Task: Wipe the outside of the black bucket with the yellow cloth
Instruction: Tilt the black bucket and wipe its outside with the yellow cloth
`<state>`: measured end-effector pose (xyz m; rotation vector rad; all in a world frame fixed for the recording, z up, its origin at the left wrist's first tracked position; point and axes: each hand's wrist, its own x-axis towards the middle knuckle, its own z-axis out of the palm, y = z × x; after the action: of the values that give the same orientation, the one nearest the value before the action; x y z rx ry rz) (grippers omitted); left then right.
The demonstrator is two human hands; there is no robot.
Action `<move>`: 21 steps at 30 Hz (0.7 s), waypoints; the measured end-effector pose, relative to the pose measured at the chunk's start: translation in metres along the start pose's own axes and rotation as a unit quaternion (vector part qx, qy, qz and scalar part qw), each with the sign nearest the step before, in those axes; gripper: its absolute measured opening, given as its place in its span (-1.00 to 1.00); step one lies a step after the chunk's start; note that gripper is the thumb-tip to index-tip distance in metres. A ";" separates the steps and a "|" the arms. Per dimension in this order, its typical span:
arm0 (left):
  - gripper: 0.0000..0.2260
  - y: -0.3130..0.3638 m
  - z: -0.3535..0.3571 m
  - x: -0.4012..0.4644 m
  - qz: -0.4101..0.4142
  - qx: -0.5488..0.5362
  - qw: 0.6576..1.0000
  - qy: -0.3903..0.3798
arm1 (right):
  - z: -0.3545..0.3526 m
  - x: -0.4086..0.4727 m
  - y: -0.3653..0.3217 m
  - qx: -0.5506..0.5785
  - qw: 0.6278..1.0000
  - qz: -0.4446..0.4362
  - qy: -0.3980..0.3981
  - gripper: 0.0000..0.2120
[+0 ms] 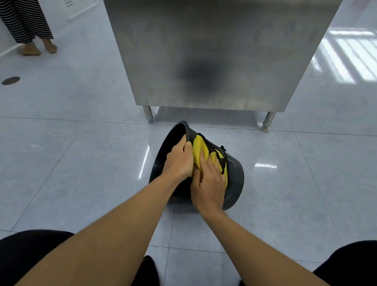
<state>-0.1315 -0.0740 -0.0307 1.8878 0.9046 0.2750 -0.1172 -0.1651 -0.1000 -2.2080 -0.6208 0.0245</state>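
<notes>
A black bucket (235, 182) lies on its side on the tiled floor, its mouth facing left and its base to the right. My left hand (178, 159) grips the bucket's rim at the top. A yellow cloth (199, 151) is spread over the bucket's upper outer wall. My right hand (209, 184) lies flat on the cloth with its fingers spread, pressing it against the bucket. Part of the cloth is hidden under that hand.
A stainless steel cabinet (211, 55) on short legs stands just behind the bucket. A person in a striped skirt (20, 8) stands barefoot at the far left. A round floor drain (10, 80) is at the left. My knees frame the bottom corners.
</notes>
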 end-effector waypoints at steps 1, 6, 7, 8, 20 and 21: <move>-0.53 -0.001 0.000 0.000 0.001 -0.007 1.000 0.005 | 0.000 0.001 0.005 -0.007 1.000 0.015 0.000 -0.49; -0.58 -0.004 0.000 0.001 -0.003 -0.024 0.999 0.043 | -0.004 0.005 0.026 -0.020 0.991 0.130 0.002 -0.49; -0.58 -0.004 0.002 0.001 -0.003 -0.024 0.999 0.046 | -0.005 0.005 0.027 -0.020 0.990 0.139 0.005 -0.49; -0.57 -0.004 0.003 0.001 -0.002 -0.022 0.999 0.048 | -0.005 0.005 0.026 -0.019 0.990 0.141 0.010 -0.49; -0.49 -0.001 0.002 0.008 -0.005 -0.041 0.999 -0.019 | 0.003 0.003 -0.010 0.019 1.000 0.005 0.015 -0.52; -0.50 -0.001 0.002 0.009 0.000 -0.039 0.999 -0.025 | 0.002 0.004 -0.005 0.016 0.999 0.028 0.017 -0.52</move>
<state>-0.1246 -0.0685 -0.0341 1.8157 0.8497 0.2587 -0.1160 -0.1587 -0.0972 -2.1911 -0.5356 0.0264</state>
